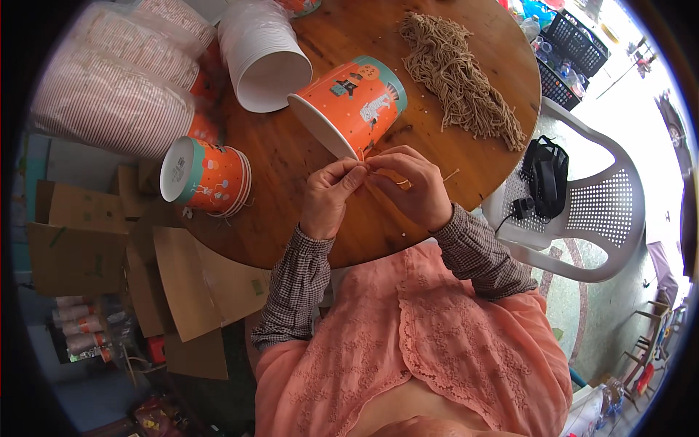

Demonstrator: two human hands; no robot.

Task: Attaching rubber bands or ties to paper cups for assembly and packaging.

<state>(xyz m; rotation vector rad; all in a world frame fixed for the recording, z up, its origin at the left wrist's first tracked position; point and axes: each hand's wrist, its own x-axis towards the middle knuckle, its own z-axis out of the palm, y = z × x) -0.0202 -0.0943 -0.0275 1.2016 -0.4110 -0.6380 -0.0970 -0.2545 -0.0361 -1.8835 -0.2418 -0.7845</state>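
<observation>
An orange paper bucket (342, 98) with a teal band and printed figures lies on its side on the round wooden table, its white mouth toward me. At the rim of that bucket, my left hand (329, 197) is closed in a pinch, thumb against forefinger. My right hand (416, 186) meets it fingertip to fingertip, also pinching. A thin tan cord (453, 175) runs from between the fingers, its loose end showing past my right hand. How the cord passes at the rim is hidden by my fingers. Beyond the bucket lies a bundle of tan cords (462, 76).
Nested orange buckets (218, 178) lie at the table's left, below plastic-wrapped stacks of buckets (109, 87). A stack of white-mouthed buckets (269, 73) lies at the back. Cardboard boxes (196, 284) stand lower left. A grey plastic chair (619, 175) holding a black bag (546, 175) is right.
</observation>
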